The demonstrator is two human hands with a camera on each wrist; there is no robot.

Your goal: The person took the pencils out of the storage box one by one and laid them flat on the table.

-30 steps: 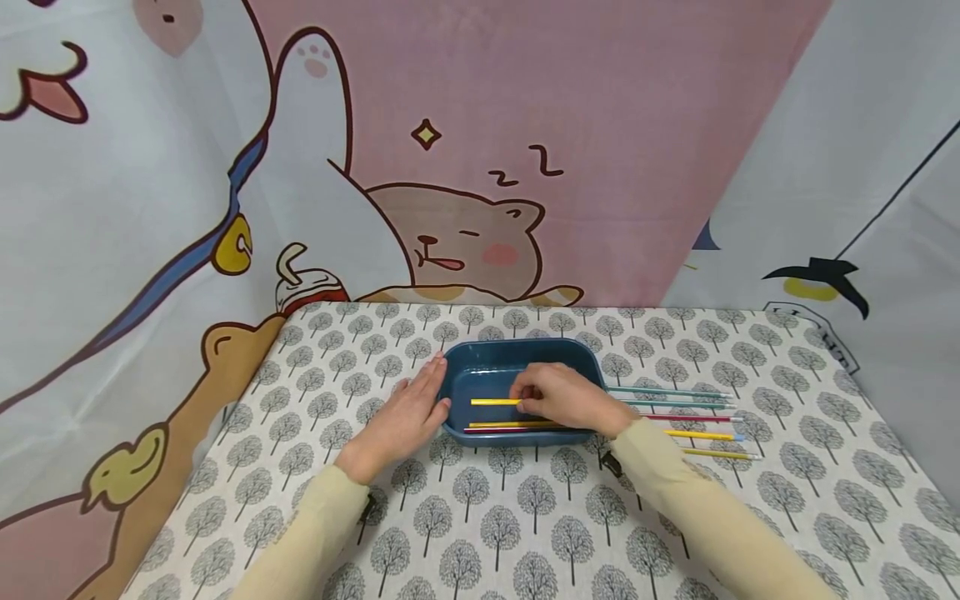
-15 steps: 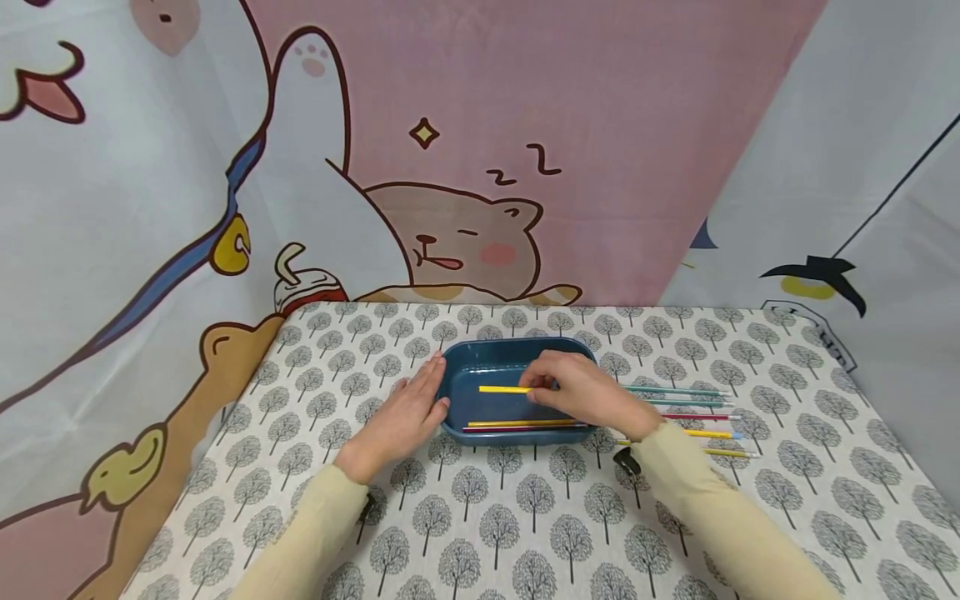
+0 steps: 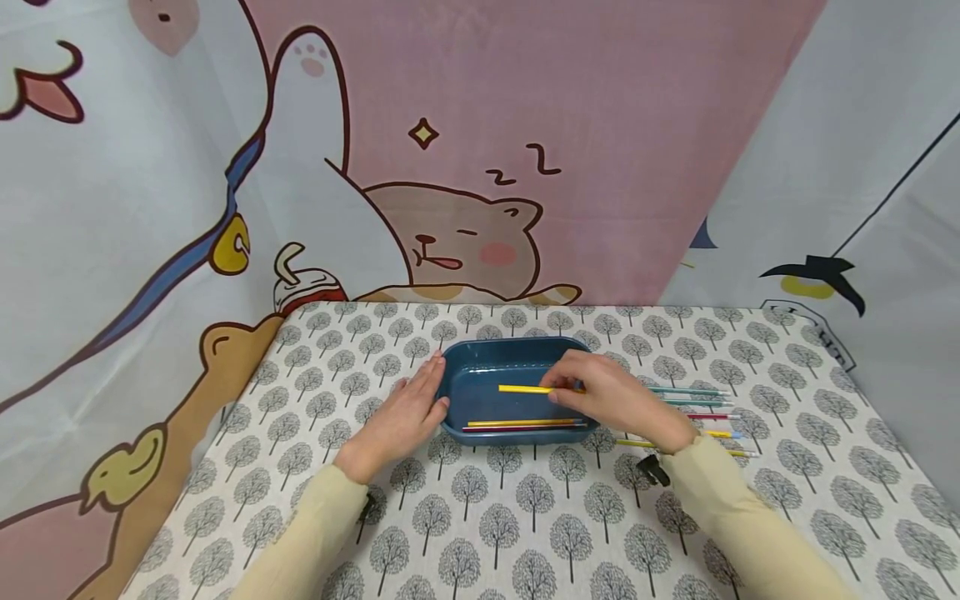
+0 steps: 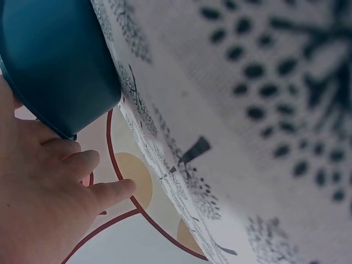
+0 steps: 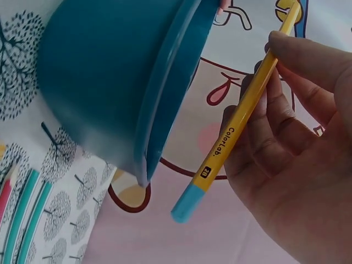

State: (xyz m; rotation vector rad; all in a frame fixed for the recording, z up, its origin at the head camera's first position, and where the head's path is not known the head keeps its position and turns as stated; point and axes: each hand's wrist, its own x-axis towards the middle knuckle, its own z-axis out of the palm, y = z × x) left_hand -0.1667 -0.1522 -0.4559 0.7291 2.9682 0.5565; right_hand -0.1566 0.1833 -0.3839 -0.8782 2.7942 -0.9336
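Note:
Over the blue dish (image 3: 468, 387), my right hand (image 3: 611, 398) pinches a yellow pencil (image 3: 519, 388) between thumb and fingers. In the right wrist view this pencil (image 5: 242, 115) shows a light blue end and "2B" lettering, and it is held above the dish's rim (image 5: 159, 82). Flat, mostly straight fingers of my left hand (image 3: 405, 417) rest against the dish's left end. In the left wrist view that hand (image 4: 49, 192) touches the dish's outer wall (image 4: 60, 60). Inside the dish, a yellow pencil (image 3: 510, 422) and a dark red pencil (image 3: 517, 429) lie along the near wall.
Right of the dish, teal pencils (image 3: 697, 391), a red pencil (image 3: 716, 416) and yellow pencils (image 3: 637, 443) lie on the tree-print tablecloth (image 3: 465, 533), partly hidden by my right arm. A cartoon-print curtain (image 3: 600, 167) stands behind the table.
My right hand has lifted the yellow pencil from low in the dish and drawn it to the right. The left hand has stayed at the dish's end.

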